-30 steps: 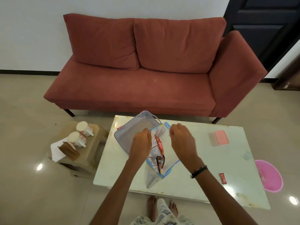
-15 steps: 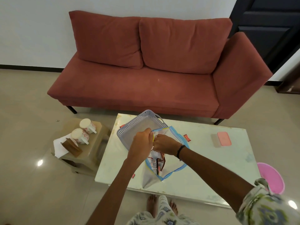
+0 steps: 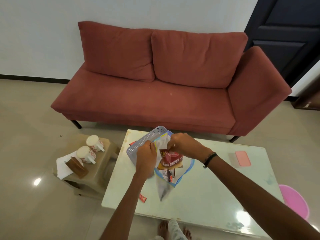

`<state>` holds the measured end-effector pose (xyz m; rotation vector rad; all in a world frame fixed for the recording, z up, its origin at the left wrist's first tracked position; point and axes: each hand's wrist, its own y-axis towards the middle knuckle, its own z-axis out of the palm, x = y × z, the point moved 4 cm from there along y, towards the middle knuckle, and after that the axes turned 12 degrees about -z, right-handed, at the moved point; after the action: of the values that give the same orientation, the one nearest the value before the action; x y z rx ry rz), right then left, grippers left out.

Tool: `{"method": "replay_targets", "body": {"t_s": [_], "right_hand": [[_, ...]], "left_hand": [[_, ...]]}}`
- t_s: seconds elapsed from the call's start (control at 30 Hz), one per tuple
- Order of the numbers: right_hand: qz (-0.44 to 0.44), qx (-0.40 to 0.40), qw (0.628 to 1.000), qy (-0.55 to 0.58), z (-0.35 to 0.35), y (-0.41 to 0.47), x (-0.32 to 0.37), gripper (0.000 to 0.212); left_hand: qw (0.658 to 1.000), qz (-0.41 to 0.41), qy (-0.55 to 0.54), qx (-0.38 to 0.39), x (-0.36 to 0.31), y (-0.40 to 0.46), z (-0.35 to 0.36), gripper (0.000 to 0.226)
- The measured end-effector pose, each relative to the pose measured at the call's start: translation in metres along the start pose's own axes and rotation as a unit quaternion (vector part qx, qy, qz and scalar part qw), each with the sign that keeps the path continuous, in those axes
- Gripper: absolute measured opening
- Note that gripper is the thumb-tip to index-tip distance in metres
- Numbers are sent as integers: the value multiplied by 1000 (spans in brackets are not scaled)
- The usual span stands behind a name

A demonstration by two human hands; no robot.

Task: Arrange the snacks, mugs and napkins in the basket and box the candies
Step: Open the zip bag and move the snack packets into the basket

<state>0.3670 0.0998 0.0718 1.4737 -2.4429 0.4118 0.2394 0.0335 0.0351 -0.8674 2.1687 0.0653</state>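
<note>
The right hand (image 3: 183, 144) pinches the top edge of a red and yellow aloo bhujia snack packet (image 3: 171, 159), which hangs half out of the mouth of a clear zip bag (image 3: 166, 186) with a blue rim. The left hand (image 3: 146, 156) grips the bag's mouth at its left edge, fingers curled round the plastic. More packets (their labels too small to read) sit lower inside the bag. Just behind the hands a lavender perforated basket (image 3: 138, 144) rests on the white coffee table (image 3: 207, 196). A small red candy (image 3: 142, 199) lies near the table's front left edge, and a pink lidded box (image 3: 242, 158) sits well apart to the right. Two floral mugs (image 3: 90, 149) and white napkins (image 3: 63, 166) stand on a low stool (image 3: 103, 163) beside the table.
</note>
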Motion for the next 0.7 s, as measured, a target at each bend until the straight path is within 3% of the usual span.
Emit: {"method": "replay_targets", "body": {"t_s": [0.27, 0.6, 0.7], "right_hand": [[132, -149, 971, 134, -38, 8, -38, 18], [183, -351, 898, 193, -86, 62, -100, 5], [207, -367, 896, 140, -75, 81, -132, 9]], "left_hand": [[996, -69, -46, -29, 1, 40, -2, 33], [982, -128, -102, -89, 20, 98, 5, 29], [975, -152, -110, -121, 34, 111, 10, 31]]}}
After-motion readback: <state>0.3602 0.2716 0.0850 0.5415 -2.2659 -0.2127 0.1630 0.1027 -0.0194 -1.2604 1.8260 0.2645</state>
